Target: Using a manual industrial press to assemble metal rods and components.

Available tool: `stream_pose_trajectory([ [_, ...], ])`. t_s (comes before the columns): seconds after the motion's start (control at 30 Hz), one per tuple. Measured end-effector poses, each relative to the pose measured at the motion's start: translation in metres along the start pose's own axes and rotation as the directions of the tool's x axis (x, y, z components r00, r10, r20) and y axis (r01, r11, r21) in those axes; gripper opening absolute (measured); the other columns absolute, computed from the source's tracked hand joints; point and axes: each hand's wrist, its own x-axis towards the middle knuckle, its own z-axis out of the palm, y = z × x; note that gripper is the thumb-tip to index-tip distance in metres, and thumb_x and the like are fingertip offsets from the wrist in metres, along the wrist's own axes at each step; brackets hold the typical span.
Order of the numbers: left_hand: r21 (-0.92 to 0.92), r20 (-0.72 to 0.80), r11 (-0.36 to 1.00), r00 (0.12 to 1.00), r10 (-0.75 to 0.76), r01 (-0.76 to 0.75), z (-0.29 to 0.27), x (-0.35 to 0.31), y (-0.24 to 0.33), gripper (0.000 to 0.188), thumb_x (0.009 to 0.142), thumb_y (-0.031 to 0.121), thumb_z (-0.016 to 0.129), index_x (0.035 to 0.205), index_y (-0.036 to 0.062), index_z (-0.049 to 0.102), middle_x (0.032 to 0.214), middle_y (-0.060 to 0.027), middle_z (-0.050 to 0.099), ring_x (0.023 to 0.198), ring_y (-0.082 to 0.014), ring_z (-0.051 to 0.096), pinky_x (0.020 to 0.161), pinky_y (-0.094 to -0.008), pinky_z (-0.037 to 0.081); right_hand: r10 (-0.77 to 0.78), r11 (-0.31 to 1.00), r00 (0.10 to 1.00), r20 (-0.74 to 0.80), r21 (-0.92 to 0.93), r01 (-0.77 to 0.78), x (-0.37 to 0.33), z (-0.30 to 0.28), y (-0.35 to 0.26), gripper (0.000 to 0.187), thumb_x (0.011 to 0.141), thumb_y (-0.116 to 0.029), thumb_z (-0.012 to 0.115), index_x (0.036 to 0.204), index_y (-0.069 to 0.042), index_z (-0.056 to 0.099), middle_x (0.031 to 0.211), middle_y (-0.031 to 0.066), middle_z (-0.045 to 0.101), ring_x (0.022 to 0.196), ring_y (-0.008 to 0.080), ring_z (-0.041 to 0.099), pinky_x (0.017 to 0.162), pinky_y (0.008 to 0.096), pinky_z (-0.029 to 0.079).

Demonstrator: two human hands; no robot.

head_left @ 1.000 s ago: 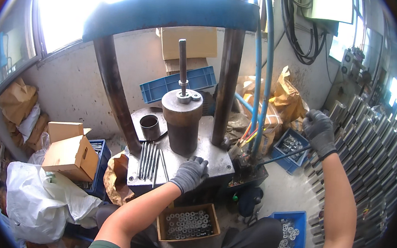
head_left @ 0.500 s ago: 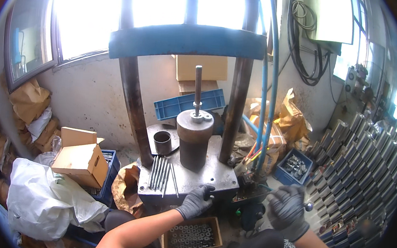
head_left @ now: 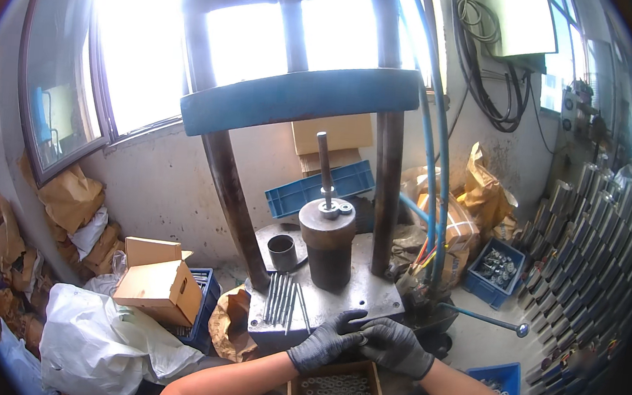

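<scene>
Far left, a crumpled white plastic sack [head_left: 93,340] is slumping near an open tan cardboard box [head_left: 156,290], which is leaning on a blue plastic crate [head_left: 208,309]; a creased brown paper bag [head_left: 231,326] is standing just right of these. Next, the press's flat grey steel bed [head_left: 349,298] is carrying a row of thin steel rods [head_left: 278,300] at its left, one rod lying slanted, slightly apart. Behind the rods a short, dark, hollow steel sleeve [head_left: 281,253] is sitting open end up. The left hand, in a dark grey knit glove [head_left: 319,344], is hovering by the bed's front edge, fingers bending toward the other hand. Right of the sleeve a thick dark steel cylinder [head_left: 328,254] is standing upright, bearing a slim steel rod [head_left: 324,157] and small steel rings [head_left: 336,209] at the rod's foot. Below the hands a shallow brown cardboard tray [head_left: 377,388] is holding many small grey metal rings [head_left: 334,390]. The right hand, in a matching glove [head_left: 402,349], is meeting the left one, fingers curling inward; cannot tell whether either hand's fingers are clamping anything. Further right, a teal lever with a steel ball knob [head_left: 483,319] is jutting out, and stacked shiny metal cylinders [head_left: 586,256] are filling the far side.
</scene>
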Motion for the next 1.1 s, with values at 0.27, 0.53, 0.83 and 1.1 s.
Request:
stream_pose_trajectory([
  [0.27, 0.258, -0.095, 0.965, 0.995, -0.015, 0.039, -0.025, 0.036, 0.023, 0.055, 0.098, 0.016, 0.076, 0.147, 0.0028, 0.053, 0.129, -0.0117, 0.069, 0.118, -0.0184, 0.063, 0.103, -0.0322, 0.053, 0.089, 0.992, 0.995, -0.047, -0.084, -0.092, 0.003, -0.010, 0.000, 0.024, 0.083, -0.008, 0.081, 0.104, -0.007, 0.070, 0.098, 0.0079, 0.071, 0.088, 0.0223, 0.073, 0.077, 0.0347, 0.061],
  [0.53, 0.338, -0.626, 0.859, 0.590, 0.510, -0.384, -0.082, 0.156, 0.173, 0.043, 0.093, 0.008, 0.069, 0.133, 0.0002, 0.056, 0.103, -0.0108, 0.068, 0.068, -0.0129, 0.063, 0.057, -0.0284, 0.053, 0.270, 0.958, 0.962, -0.035, 0.114, -0.264, 0.000, 0.004, 0.027, 0.019, 0.085, -0.006, 0.076, 0.104, -0.006, 0.072, 0.102, 0.0103, 0.070, 0.096, 0.0218, 0.072, 0.087, 0.0340, 0.059],
  [0.83, 0.590, -0.603, 0.807, 0.649, 0.463, -0.028, -0.121, 0.210, 0.176, 0.039, 0.098, 0.033, 0.070, 0.120, 0.0018, 0.066, 0.103, -0.0156, 0.076, 0.088, -0.0249, 0.075, 0.084, -0.0380, 0.058, 0.200, 0.973, 0.974, -0.104, -0.099, -0.210, 0.011, 0.013, 0.042, 0.024, 0.080, -0.007, 0.076, 0.104, -0.008, 0.072, 0.098, 0.0122, 0.068, 0.090, 0.0287, 0.070, 0.081, 0.0389, 0.058],
  [1.1, 0.769, -0.593, 0.593, 0.611, 0.525, 0.237, -0.094, 0.200, 0.183, 0.041, 0.097, 0.035, 0.057, 0.127, 0.0067, 0.062, 0.113, -0.0231, 0.075, 0.112, -0.0408, 0.070, 0.098, -0.0512, 0.054, 0.269, 0.959, 0.938, -0.220, -0.035, -0.283, 0.039, 0.021, 0.059, 0.015, 0.088, -0.008, 0.074, 0.103, -0.007, 0.073, 0.099, 0.0104, 0.069, 0.082, 0.0220, 0.071, 0.075, 0.0341, 0.058],
])
